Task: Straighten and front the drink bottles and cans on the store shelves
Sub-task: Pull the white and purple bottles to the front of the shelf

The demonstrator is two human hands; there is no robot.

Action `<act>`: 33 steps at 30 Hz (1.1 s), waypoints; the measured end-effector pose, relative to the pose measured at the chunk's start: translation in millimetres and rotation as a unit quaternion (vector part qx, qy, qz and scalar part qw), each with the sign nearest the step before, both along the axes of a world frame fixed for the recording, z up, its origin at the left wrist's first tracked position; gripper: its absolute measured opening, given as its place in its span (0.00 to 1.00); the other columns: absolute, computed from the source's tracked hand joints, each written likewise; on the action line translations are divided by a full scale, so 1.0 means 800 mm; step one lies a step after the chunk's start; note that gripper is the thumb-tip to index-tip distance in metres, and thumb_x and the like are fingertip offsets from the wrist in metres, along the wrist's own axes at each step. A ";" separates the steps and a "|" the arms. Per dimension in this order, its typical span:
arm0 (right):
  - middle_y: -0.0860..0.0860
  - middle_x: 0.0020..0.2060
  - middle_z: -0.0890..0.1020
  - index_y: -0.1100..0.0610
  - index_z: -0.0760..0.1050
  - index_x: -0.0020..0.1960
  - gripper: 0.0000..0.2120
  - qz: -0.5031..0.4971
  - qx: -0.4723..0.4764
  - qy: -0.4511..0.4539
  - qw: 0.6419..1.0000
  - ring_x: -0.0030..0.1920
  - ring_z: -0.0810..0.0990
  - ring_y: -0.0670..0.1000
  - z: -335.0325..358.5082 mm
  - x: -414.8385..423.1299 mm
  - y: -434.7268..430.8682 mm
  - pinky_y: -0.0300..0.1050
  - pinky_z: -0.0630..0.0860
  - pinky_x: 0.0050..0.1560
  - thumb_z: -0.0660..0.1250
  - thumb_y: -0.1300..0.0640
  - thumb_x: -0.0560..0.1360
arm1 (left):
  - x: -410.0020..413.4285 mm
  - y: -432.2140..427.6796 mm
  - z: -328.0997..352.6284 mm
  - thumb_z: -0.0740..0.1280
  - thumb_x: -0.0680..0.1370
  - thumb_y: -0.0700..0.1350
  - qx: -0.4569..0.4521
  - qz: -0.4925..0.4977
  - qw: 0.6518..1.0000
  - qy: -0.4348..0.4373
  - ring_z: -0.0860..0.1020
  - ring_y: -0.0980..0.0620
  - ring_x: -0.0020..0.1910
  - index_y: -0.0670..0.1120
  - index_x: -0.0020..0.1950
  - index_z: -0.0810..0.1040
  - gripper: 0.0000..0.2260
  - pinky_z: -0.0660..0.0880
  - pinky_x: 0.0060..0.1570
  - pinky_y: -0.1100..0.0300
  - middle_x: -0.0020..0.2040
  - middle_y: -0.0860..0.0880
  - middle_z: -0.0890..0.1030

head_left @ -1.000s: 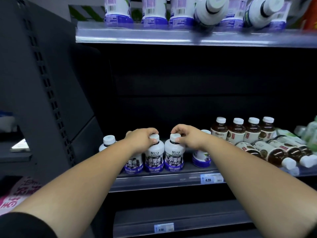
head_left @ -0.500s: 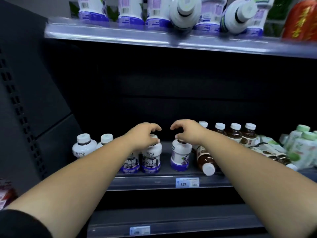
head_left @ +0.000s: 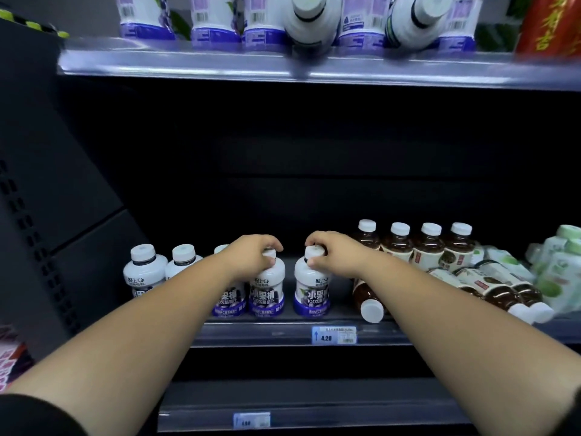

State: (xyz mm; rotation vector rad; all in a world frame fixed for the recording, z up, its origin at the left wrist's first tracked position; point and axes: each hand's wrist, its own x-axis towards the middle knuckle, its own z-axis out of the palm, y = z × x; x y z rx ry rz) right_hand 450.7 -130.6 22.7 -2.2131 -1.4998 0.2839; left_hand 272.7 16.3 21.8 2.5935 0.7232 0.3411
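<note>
Several white juice bottles with purple labels stand along the front of the middle shelf [head_left: 283, 333]. My left hand [head_left: 251, 254] grips the cap of one upright bottle [head_left: 267, 292]. My right hand [head_left: 333, 251] grips the cap of the bottle [head_left: 311, 294] just to its right, label facing front. Two more white bottles [head_left: 143, 272] stand further left. Right of my hands, brown tea bottles [head_left: 429, 247] stand in a row, and several others lie on their sides [head_left: 367, 298].
The upper shelf [head_left: 314, 66] carries more white and purple bottles, two tipped forward [head_left: 309, 18], and a red can [head_left: 550, 23] at far right. Pale green bottles [head_left: 559, 262] lie jumbled at the right end. A price tag [head_left: 334, 335] sits on the shelf edge. A lower shelf [head_left: 298, 416] runs below.
Both hands have closed onto bottle caps; half a second ago their fingers hovered just above them. The right-hand bottle now faces label forward, standing apart from the left group.
</note>
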 end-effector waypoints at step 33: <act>0.49 0.63 0.77 0.47 0.72 0.70 0.27 -0.028 0.054 0.073 0.996 0.63 0.76 0.49 0.001 0.029 -0.053 0.48 0.74 0.65 0.75 0.51 0.73 | 0.062 -0.033 0.020 0.76 0.71 0.52 0.061 -0.137 0.989 -0.005 0.76 0.54 0.62 0.55 0.69 0.74 0.27 0.74 0.63 0.55 0.65 0.51 0.77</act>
